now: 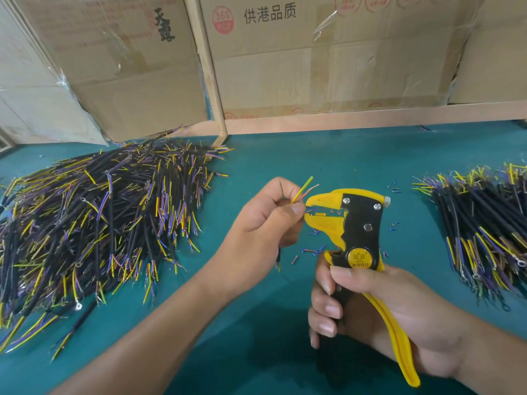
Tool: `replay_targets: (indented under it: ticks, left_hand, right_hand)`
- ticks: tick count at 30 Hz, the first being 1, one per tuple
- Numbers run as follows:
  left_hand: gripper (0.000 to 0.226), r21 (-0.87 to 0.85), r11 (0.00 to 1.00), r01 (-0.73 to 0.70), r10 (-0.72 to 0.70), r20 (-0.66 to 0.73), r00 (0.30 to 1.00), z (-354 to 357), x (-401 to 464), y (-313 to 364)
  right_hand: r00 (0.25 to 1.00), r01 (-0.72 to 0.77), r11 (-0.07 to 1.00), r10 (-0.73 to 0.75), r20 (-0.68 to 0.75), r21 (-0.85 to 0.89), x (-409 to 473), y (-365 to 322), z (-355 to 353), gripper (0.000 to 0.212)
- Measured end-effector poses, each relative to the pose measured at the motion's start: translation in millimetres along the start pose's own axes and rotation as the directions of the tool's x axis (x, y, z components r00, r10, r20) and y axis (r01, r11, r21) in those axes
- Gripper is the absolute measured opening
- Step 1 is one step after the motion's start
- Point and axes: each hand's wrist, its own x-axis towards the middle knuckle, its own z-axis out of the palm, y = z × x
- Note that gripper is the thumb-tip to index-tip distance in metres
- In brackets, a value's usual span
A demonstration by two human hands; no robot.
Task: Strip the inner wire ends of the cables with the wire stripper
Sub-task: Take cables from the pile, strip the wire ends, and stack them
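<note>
My left hand pinches a cable at the mouth of the stripper; one thin wire seems to sit between its teeth. My right hand grips the handles, label "B-01212". Box behind reads "供港品质", "360".

Two bare forearms enter the view from the lower edge, each ending in a bare hand. The left hand and the right hand carry no gloves, rings, watches or wristbands. No sleeve is visible on either arm up to the frame edge. The fingernails are short and unpainted. No markings, tape or dressings show on either hand or forearm.
</note>
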Motion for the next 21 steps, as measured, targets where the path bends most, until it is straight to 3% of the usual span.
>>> replay_targets:
  ticks: [21]
  left_hand:
    - [0.01, 0.079, 0.996, 0.051, -0.053, 0.027, 0.998, 3.0, -2.9, 1.0]
  right_hand:
    - [0.993, -0.01, 0.999, 0.006, -0.122, -0.033, -2.3, -3.2, 6.8, 0.039]
